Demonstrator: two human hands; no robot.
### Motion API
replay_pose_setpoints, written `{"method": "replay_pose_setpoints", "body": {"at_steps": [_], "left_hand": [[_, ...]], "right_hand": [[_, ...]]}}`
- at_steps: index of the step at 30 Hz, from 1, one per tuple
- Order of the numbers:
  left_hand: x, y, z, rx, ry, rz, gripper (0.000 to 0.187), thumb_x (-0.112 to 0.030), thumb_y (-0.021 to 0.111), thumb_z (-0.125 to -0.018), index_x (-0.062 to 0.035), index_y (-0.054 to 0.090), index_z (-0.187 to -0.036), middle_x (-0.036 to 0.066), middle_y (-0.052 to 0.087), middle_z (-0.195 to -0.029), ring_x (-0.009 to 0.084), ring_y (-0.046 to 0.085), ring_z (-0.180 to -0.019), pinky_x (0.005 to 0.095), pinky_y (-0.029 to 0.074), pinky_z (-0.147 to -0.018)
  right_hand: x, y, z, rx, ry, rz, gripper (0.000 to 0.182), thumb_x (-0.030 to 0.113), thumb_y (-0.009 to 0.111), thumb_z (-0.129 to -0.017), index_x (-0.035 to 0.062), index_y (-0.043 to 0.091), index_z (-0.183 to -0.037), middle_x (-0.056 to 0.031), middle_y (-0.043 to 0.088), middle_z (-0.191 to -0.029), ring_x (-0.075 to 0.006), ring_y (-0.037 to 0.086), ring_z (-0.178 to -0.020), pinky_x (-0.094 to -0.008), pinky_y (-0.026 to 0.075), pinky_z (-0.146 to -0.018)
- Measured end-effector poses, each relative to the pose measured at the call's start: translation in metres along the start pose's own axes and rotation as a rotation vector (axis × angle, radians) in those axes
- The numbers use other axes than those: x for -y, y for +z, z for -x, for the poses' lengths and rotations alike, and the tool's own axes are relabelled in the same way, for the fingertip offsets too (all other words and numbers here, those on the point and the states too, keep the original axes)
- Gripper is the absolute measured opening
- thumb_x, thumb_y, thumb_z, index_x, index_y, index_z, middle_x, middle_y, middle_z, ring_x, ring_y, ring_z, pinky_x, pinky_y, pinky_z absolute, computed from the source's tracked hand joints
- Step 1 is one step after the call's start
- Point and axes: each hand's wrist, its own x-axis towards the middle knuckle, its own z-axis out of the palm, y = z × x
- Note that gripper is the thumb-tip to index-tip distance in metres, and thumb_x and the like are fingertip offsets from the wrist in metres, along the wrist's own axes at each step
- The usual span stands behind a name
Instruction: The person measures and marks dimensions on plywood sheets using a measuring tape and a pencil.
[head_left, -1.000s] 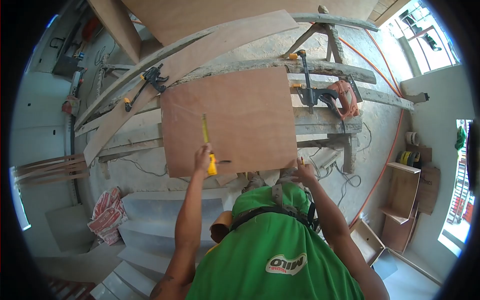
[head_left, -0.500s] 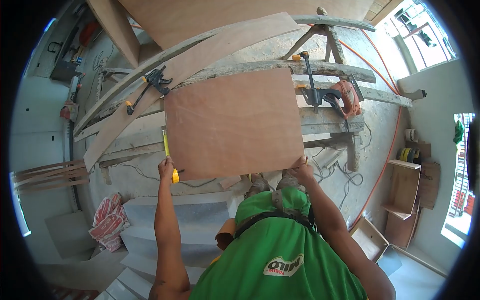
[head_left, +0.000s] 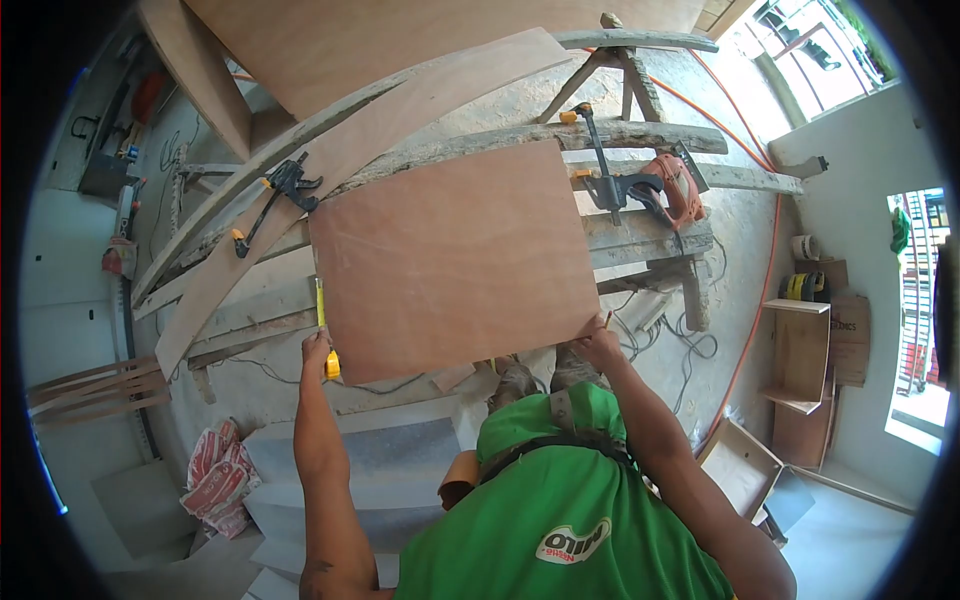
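Note:
A reddish-brown plywood panel (head_left: 455, 265) lies across rough timber beams in front of me. At its near left corner my left hand (head_left: 316, 350) is closed on a yellow tape measure (head_left: 332, 365), whose blade stretches along the panel's left edge. My right hand (head_left: 598, 345) grips the near right corner, with a small pencil-like stick (head_left: 609, 320) showing between its fingers. Beyond the left edge a black clamp (head_left: 290, 185) sits on a long plywood strip (head_left: 420, 100). To the right of the panel are another black clamp (head_left: 606, 190) and a red power tool (head_left: 680, 190).
A trestle (head_left: 630, 75) supports the beams at the back. An orange hose (head_left: 765, 290) and grey cables (head_left: 690, 345) run over the floor at right. Open wooden boxes (head_left: 740, 465) stand at lower right. Grey boards (head_left: 350, 450) and a red-white sack (head_left: 218, 480) lie at lower left.
The view has shifted, so the bench and tools appear farther left. The panel's near left corner appears lower and slightly turned. Both hands keep their holds.

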Motion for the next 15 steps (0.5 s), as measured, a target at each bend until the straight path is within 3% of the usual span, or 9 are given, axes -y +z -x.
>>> {"method": "replay_pose_setpoints", "body": {"at_steps": [1,3,4,6,7,9,10,12,15], "left_hand": [[-0.002,0.003,0.001,0.019,-0.023,0.01,0.041,-0.04,0.048,-0.096,-0.0021,0.056,-0.081,0.008,0.054,-0.071,0.0192,0.056,-0.052,0.033,0.049,-0.048],[-0.007,0.011,0.004,0.034,-0.049,0.028,0.041,-0.038,0.048,-0.096,-0.001,0.056,-0.08,0.008,0.055,-0.07,0.0192,0.055,-0.049,0.0335,0.05,-0.046],[-0.009,0.015,0.006,0.062,-0.048,0.038,0.041,-0.038,0.048,-0.096,-0.002,0.056,-0.078,0.007,0.054,-0.069,0.019,0.055,-0.05,0.0329,0.05,-0.045],[-0.006,0.019,0.002,0.085,-0.024,-0.006,0.043,-0.039,0.049,-0.095,-0.0035,0.056,-0.073,0.006,0.053,-0.067,0.019,0.057,-0.056,0.0346,0.05,-0.051],[-0.005,0.022,0.0,0.084,-0.027,-0.003,0.043,-0.039,0.049,-0.095,-0.0035,0.056,-0.073,0.006,0.053,-0.067,0.019,0.057,-0.056,0.0346,0.05,-0.051],[-0.01,0.032,0.004,-0.072,0.023,-0.067,0.045,-0.039,0.05,-0.094,-0.002,0.057,-0.07,0.006,0.054,-0.067,0.0195,0.058,-0.063,0.0375,0.05,-0.061],[-0.009,0.038,0.011,-0.17,0.071,-0.1,0.045,-0.039,0.051,-0.092,-0.0005,0.059,-0.072,0.011,0.059,-0.07,0.0269,0.06,-0.069,0.0421,0.047,-0.07],[-0.016,0.055,0.027,-0.286,0.209,-0.236,0.044,-0.04,0.05,-0.092,-0.0005,0.06,-0.074,0.015,0.061,-0.073,0.0316,0.06,-0.07,0.0442,0.047,-0.07],[-0.019,0.092,0.063,-0.412,0.397,-0.379,0.044,-0.04,0.049,-0.092,-0.0005,0.06,-0.077,0.02,0.062,-0.076,0.0379,0.058,-0.072,0.0466,0.046,-0.07]], "right_hand": [[-0.001,0.002,-0.002,0.0,0.001,0.003,0.065,0.031,0.072,-0.079,0.0026,0.036,-0.125,-0.0081,0.067,-0.104,-0.0235,0.067,-0.092,-0.0343,0.053,-0.077],[-0.008,0.01,-0.01,0.008,0.249,-0.824,0.062,0.033,0.071,-0.08,0.001,0.038,-0.122,-0.0087,0.068,-0.1,-0.0228,0.067,-0.091,-0.0342,0.053,-0.077],[-0.013,0.011,-0.014,0.013,0.246,-0.818,0.062,0.033,0.071,-0.08,0.001,0.038,-0.122,-0.0087,0.068,-0.1,-0.0228,0.067,-0.091,-0.0342,0.053,-0.077],[-0.004,0.006,-0.012,-0.012,0.558,-1.432,0.058,0.029,0.068,-0.082,0.0007,0.038,-0.122,-0.0104,0.065,-0.104,-0.0246,0.067,-0.09,-0.0367,0.053,-0.076],[0.0,0.004,-0.01,-0.01,0.558,-1.428,0.058,0.029,0.068,-0.082,0.0007,0.038,-0.122,-0.0104,0.065,-0.104,-0.0246,0.067,-0.09,-0.0367,0.053,-0.076],[-0.001,0.001,-0.005,0.005,0.111,-0.584,0.048,0.03,0.059,-0.09,0.0002,0.038,-0.122,-0.0144,0.061,-0.111,-0.0288,0.065,-0.095,-0.0405,0.054,-0.078],[0.0,0.0,-0.005,0.004,0.111,-0.584,0.048,0.03,0.059,-0.09,0.0002,0.038,-0.122,-0.0144,0.061,-0.111,-0.0288,0.065,-0.095,-0.0405,0.054,-0.078],[0.001,-0.003,-0.011,-0.012,0.556,-1.394,0.045,0.035,0.046,-0.097,-0.0014,0.037,-0.123,-0.0212,0.056,-0.118,-0.0343,0.062,-0.099,-0.0441,0.053,-0.079],[-0.019,0.001,-0.009,0.089,0.204,-0.97,0.049,0.041,0.042,-0.097,-0.0024,0.042,-0.12,-0.0216,0.057,-0.107,-0.0376,0.062,-0.095,-0.0453,0.055,-0.075]]}}
